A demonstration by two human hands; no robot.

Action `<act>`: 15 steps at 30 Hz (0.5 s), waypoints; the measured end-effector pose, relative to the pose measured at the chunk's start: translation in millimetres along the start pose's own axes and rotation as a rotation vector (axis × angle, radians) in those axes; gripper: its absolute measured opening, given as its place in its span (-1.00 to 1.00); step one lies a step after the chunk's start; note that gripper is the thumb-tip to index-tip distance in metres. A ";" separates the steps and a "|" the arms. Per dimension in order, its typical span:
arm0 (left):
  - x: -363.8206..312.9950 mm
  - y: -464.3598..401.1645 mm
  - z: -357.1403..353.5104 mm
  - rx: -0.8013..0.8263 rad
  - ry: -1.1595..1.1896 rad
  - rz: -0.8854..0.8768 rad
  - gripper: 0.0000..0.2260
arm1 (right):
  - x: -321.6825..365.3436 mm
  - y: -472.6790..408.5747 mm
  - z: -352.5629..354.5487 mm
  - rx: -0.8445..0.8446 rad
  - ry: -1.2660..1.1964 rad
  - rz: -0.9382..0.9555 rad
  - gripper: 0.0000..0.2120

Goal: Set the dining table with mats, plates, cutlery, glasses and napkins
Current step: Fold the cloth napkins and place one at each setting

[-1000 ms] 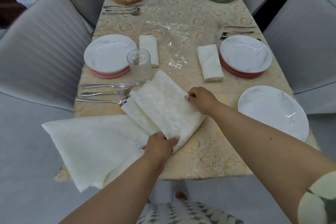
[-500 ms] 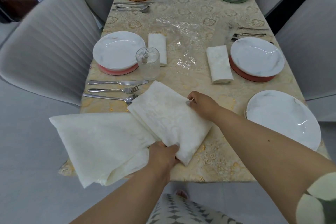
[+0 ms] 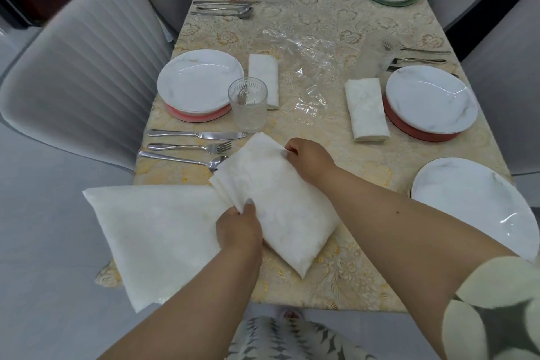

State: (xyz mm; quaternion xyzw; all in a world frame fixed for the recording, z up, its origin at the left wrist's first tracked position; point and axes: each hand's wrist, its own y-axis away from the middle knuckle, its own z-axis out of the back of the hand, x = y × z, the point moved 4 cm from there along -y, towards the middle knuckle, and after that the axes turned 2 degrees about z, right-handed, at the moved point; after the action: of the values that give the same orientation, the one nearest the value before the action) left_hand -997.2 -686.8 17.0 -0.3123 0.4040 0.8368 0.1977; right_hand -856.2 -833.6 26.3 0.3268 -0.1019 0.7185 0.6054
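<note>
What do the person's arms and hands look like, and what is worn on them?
Both forearms are bare, with no watch, ring or glove to be seen. The left hand has a pale, longish thumbnail. The right hand belongs to an arm with a small dark mole and a short sleeve printed with large pale leaf shapes on grey-green.

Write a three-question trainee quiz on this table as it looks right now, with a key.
1. True or false: the nearest plate on the right sits on a mat.
2. Which piece of cutlery touches the napkin being folded? A) knife B) fork C) spoon
3. Fill in: the glass stands between the left plate and a folded ____.

Key
1. False; it lies straight on the tablecloth.
2. C; the spoon tip meets the cloth gripped by the left hand and right hand.
3. Napkin.
</note>
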 end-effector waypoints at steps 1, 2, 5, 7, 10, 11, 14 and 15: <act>-2.2 -1.7 2.3 -0.013 -0.040 -0.010 -0.68 | -0.3 -2.5 -0.3 -0.005 -0.017 -0.002 -0.85; -3.5 -3.6 3.9 -0.023 -0.069 -0.026 -0.66 | -0.4 -4.7 -0.9 -0.011 -0.030 -0.002 -0.85; -7.9 -5.5 11.9 -0.079 -0.123 -0.073 -0.61 | 0.1 -11.0 -4.2 -0.045 -0.044 -0.003 -0.83; -7.2 -8.7 16.0 -0.128 -0.140 -0.108 -0.60 | 0.5 -14.8 -6.8 -0.073 -0.032 -0.020 -0.84; -4.5 -15.9 16.6 -0.208 -0.111 -0.097 -0.68 | 2.7 -18.9 -8.0 -0.099 -0.001 -0.050 -0.88; -5.2 -16.4 16.7 -0.228 -0.067 -0.072 -0.72 | 4.3 -20.1 -8.2 -0.094 0.022 -0.059 -0.84; -7.4 -16.8 15.9 -0.225 0.045 0.048 -0.62 | 9.3 -24.4 -7.4 0.001 0.109 -0.109 -0.64; -8.8 -17.1 14.9 -0.198 0.038 0.059 -0.62 | 11.1 -25.7 -7.4 0.055 0.140 -0.116 -0.64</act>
State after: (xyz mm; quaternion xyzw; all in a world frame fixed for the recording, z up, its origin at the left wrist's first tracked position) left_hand -986.2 -665.4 20.8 -0.3343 0.3319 0.8719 0.1335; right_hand -835.3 -814.4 20.8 0.2979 -0.0204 0.7058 0.6424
